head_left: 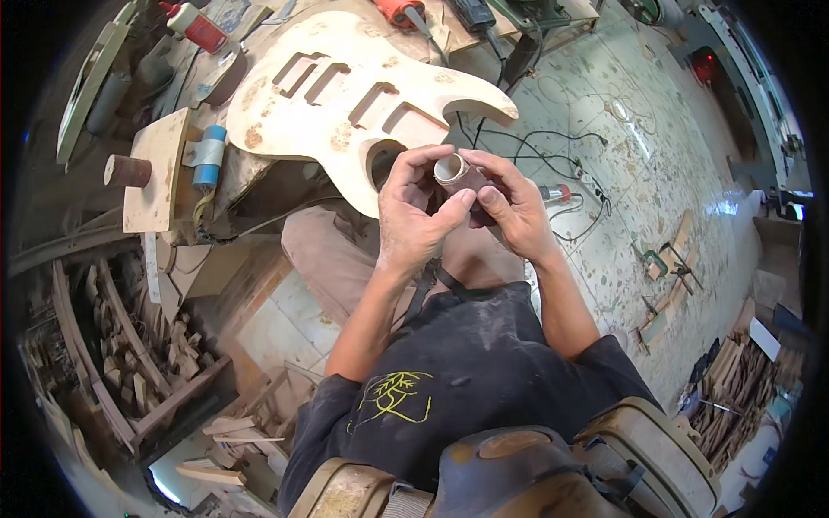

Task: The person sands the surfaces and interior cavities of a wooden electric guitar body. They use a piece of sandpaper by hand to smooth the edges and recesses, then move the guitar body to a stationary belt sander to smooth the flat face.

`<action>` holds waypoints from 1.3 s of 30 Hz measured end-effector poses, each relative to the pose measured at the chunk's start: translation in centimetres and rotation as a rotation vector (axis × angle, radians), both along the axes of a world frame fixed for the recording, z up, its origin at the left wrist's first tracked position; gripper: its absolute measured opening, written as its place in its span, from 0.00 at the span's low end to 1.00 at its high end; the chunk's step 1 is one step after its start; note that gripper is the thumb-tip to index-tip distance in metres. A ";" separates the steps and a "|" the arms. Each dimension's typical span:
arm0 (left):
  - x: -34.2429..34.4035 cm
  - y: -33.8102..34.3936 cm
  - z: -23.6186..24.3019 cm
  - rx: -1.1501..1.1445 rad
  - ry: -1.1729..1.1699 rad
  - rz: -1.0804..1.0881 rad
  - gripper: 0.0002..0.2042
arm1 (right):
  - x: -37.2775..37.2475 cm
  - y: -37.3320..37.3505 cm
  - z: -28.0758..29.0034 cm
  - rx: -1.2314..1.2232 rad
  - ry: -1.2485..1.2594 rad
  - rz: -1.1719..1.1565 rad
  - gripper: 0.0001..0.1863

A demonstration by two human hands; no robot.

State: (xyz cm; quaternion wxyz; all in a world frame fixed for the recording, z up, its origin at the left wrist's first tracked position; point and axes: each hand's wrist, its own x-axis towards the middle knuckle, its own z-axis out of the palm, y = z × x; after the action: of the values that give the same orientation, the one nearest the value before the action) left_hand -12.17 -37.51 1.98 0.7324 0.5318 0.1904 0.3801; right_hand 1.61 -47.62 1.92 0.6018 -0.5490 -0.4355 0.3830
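Note:
Between my hands, in front of my lap, is a short hollow tube wrapped in brown sandpaper, its pale open end tilted up. My left hand closes on it from the left, with the thumb on its near side. From the other side my right hand grips it, thumb and fingers pressed against the paper. Just beyond my hands a pale wooden electric guitar body with several routed cavities lies on the bench. Its near horn reaches close to my left hand.
Left of the guitar body, a wooden board carries a brown drum and a taped blue cylinder. Behind are a red-and-white bottle and an orange power tool. Black cables and clamps lie on the dusty floor.

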 end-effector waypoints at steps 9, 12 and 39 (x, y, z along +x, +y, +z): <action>0.2 1.4 -0.7 0.058 0.112 -0.079 0.24 | 0.7 -0.1 -1.0 0.004 0.199 0.094 0.35; 0.1 2.3 -1.2 -0.045 0.049 -0.136 0.19 | 1.3 -0.3 -0.5 -0.131 0.167 0.153 0.32; 10.8 35.1 0.1 0.736 0.633 0.200 0.17 | 5.3 6.7 -3.0 -0.010 -0.564 -0.420 0.16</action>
State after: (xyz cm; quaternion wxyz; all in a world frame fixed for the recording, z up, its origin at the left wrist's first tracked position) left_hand -1.33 -2.37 2.10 0.3622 0.8237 0.3067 0.3102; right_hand 6.92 -40.92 -1.11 0.5208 -0.7137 -0.4603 0.0862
